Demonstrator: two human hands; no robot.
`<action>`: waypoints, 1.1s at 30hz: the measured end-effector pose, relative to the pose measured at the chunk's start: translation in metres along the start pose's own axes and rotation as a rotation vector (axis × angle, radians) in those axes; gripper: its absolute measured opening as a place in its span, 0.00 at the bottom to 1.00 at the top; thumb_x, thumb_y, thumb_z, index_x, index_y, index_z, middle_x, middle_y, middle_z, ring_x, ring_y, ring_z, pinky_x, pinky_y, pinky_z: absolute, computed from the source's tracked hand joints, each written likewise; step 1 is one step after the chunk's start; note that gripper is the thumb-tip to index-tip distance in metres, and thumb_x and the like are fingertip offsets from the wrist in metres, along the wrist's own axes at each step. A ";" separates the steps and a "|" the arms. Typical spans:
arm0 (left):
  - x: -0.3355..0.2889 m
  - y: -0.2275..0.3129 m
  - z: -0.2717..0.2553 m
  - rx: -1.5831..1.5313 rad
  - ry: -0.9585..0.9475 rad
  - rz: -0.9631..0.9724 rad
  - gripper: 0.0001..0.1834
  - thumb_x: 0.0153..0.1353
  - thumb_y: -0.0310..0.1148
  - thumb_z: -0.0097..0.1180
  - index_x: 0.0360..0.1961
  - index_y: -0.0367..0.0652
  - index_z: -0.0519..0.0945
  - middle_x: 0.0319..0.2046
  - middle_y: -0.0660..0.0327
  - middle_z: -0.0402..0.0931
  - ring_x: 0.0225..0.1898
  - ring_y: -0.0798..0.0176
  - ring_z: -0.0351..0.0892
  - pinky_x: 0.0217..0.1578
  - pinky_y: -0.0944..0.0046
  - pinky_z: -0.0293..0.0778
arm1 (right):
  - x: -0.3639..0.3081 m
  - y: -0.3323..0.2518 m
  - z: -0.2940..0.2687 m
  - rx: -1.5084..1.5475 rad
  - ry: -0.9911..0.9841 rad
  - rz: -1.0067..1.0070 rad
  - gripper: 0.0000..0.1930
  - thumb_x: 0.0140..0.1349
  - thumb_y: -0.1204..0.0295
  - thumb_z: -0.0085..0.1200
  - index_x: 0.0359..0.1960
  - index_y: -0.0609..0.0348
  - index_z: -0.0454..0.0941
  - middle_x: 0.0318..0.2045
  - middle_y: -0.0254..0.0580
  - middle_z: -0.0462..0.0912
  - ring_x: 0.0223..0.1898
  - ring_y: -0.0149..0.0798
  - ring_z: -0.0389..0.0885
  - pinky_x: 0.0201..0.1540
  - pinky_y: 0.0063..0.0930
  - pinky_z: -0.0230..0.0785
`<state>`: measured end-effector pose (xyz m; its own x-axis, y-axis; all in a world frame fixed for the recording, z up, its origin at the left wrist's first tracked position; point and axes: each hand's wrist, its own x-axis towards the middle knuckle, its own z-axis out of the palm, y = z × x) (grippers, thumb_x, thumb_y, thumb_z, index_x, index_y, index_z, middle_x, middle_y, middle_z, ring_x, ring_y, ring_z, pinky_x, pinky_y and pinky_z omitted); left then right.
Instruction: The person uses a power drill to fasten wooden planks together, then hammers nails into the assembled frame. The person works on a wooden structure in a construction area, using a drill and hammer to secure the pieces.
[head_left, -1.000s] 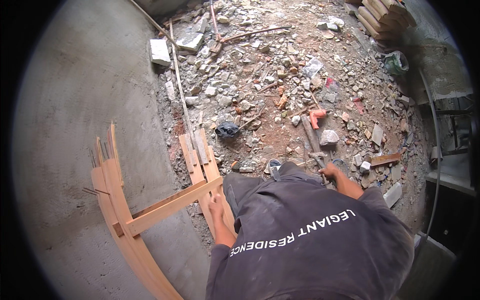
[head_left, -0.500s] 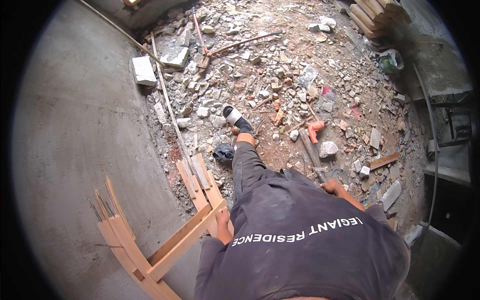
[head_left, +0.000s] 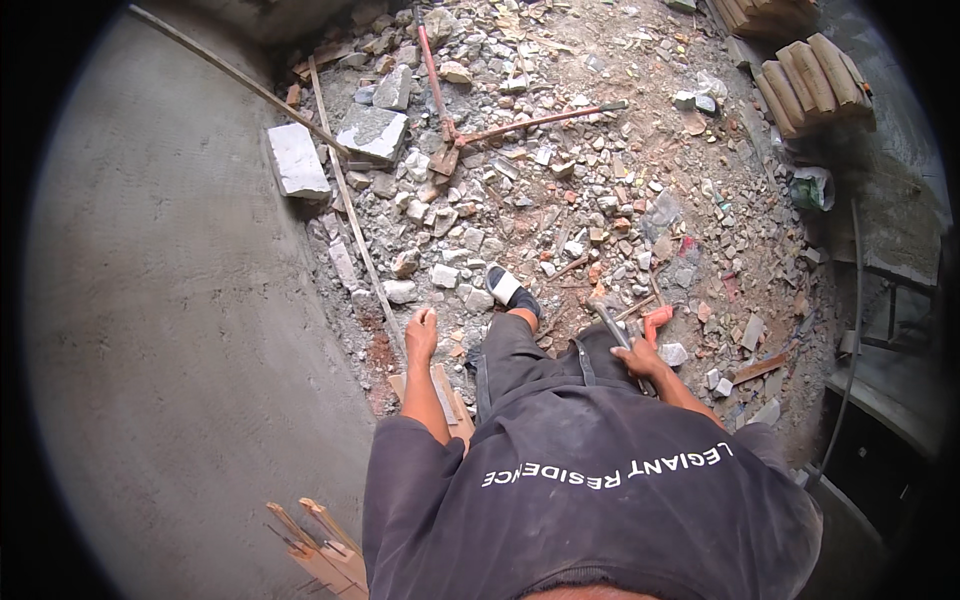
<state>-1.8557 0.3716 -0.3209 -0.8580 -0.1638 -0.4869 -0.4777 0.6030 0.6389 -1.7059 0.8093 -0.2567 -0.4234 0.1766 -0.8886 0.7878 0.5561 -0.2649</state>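
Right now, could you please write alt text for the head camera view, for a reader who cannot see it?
A person walks over rubble; the right hand holds a metal tool, and the left hand hangs empty beside a grey concrete wall. A pickaxe lies ahead among broken stones.

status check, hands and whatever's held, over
Left hand empty, open over rubble. Right hand shut on hammer. Loose stones and scrap underfoot.

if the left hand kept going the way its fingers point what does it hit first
Probably the thin wooden strip and grey stone rubble just ahead of the left hand, whose fingers point up the picture. Height above the ground is unclear, so it might pass over them.
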 end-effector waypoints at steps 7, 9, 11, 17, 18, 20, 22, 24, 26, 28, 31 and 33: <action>0.110 0.038 -0.041 0.106 0.040 -0.086 0.21 0.58 0.42 0.50 0.38 0.32 0.80 0.31 0.44 0.80 0.36 0.48 0.80 0.41 0.57 0.71 | 0.026 -0.150 -0.058 -0.098 0.057 -0.215 0.26 0.54 0.51 0.57 0.32 0.69 0.71 0.26 0.55 0.77 0.31 0.49 0.78 0.35 0.40 0.67; 0.139 0.028 -0.029 0.106 -0.006 -0.159 0.21 0.57 0.43 0.50 0.36 0.30 0.80 0.29 0.43 0.79 0.34 0.45 0.80 0.39 0.54 0.71 | 0.039 -0.180 -0.067 -0.130 0.055 -0.268 0.25 0.54 0.50 0.56 0.29 0.66 0.71 0.26 0.59 0.76 0.34 0.55 0.78 0.38 0.44 0.66; 0.168 0.011 -0.008 0.116 -0.034 -0.224 0.22 0.55 0.44 0.51 0.31 0.29 0.80 0.26 0.40 0.78 0.32 0.42 0.79 0.36 0.52 0.71 | 0.051 -0.208 -0.077 -0.150 0.039 -0.263 0.26 0.55 0.50 0.56 0.29 0.66 0.70 0.26 0.58 0.76 0.33 0.54 0.78 0.37 0.44 0.66; 0.288 0.020 0.056 0.035 -0.060 -0.366 0.24 0.56 0.47 0.50 0.30 0.31 0.80 0.27 0.41 0.79 0.32 0.42 0.79 0.36 0.53 0.71 | 0.162 -0.287 -0.099 -0.191 -0.105 -0.211 0.25 0.57 0.50 0.55 0.31 0.65 0.71 0.24 0.56 0.75 0.31 0.54 0.77 0.36 0.43 0.66; 0.311 0.031 0.065 -0.004 -0.068 -0.367 0.24 0.56 0.47 0.50 0.30 0.32 0.81 0.28 0.41 0.79 0.32 0.42 0.79 0.36 0.53 0.71 | 0.177 -0.291 -0.097 -0.130 -0.080 -0.257 0.23 0.57 0.51 0.56 0.32 0.64 0.71 0.23 0.56 0.75 0.30 0.55 0.77 0.35 0.43 0.66; 0.374 0.007 0.106 -0.057 0.060 -0.339 0.22 0.57 0.46 0.50 0.29 0.35 0.81 0.26 0.44 0.78 0.30 0.45 0.79 0.35 0.53 0.70 | 0.208 -0.311 -0.119 -0.283 -0.048 -0.280 0.21 0.57 0.54 0.57 0.33 0.63 0.71 0.23 0.58 0.76 0.30 0.57 0.77 0.35 0.44 0.66; 0.437 -0.008 0.146 -0.149 0.163 -0.376 0.21 0.57 0.45 0.50 0.29 0.35 0.81 0.25 0.44 0.78 0.30 0.44 0.78 0.34 0.52 0.69 | 0.228 -0.327 -0.141 -0.302 -0.020 -0.257 0.20 0.57 0.56 0.59 0.32 0.63 0.71 0.21 0.59 0.76 0.27 0.60 0.77 0.31 0.45 0.66; 0.499 -0.004 0.171 -0.054 0.175 -0.430 0.20 0.56 0.45 0.51 0.30 0.37 0.82 0.26 0.44 0.79 0.30 0.43 0.78 0.34 0.52 0.70 | 0.247 -0.339 -0.156 -0.384 0.062 -0.201 0.19 0.56 0.58 0.60 0.28 0.63 0.70 0.18 0.59 0.75 0.24 0.61 0.76 0.26 0.45 0.66; 0.560 -0.005 0.195 -0.103 0.197 -0.403 0.20 0.56 0.46 0.51 0.32 0.39 0.83 0.28 0.46 0.79 0.31 0.44 0.79 0.35 0.52 0.71 | 0.267 -0.346 -0.167 -0.338 0.099 -0.125 0.19 0.55 0.60 0.61 0.25 0.64 0.69 0.16 0.59 0.74 0.21 0.61 0.75 0.23 0.44 0.65; 0.611 -0.009 0.220 -0.012 0.248 -0.454 0.19 0.56 0.47 0.51 0.33 0.43 0.84 0.29 0.48 0.80 0.34 0.44 0.79 0.38 0.51 0.71 | 0.282 -0.358 -0.180 -0.343 0.083 -0.046 0.19 0.54 0.61 0.62 0.23 0.64 0.69 0.16 0.59 0.73 0.21 0.61 0.75 0.23 0.43 0.65; 0.673 -0.023 0.246 0.135 0.206 -0.546 0.20 0.56 0.51 0.52 0.35 0.47 0.85 0.35 0.50 0.81 0.43 0.46 0.78 0.47 0.50 0.68 | 0.301 -0.350 -0.197 -0.357 0.031 -0.014 0.20 0.50 0.64 0.67 0.21 0.64 0.68 0.13 0.56 0.72 0.15 0.53 0.74 0.20 0.38 0.64; 0.703 -0.027 0.262 0.202 0.115 -0.611 0.23 0.55 0.54 0.53 0.38 0.47 0.85 0.41 0.51 0.81 0.48 0.47 0.77 0.53 0.47 0.63 | 0.310 -0.352 -0.204 -0.323 0.004 0.021 0.19 0.48 0.66 0.68 0.20 0.64 0.68 0.12 0.53 0.71 0.13 0.45 0.73 0.19 0.35 0.64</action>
<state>-2.3966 0.4444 -0.8364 -0.4633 -0.5988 -0.6533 -0.8504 0.5077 0.1377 -2.2055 0.8340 -0.3621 -0.4111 0.1936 -0.8908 0.6136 0.7815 -0.1134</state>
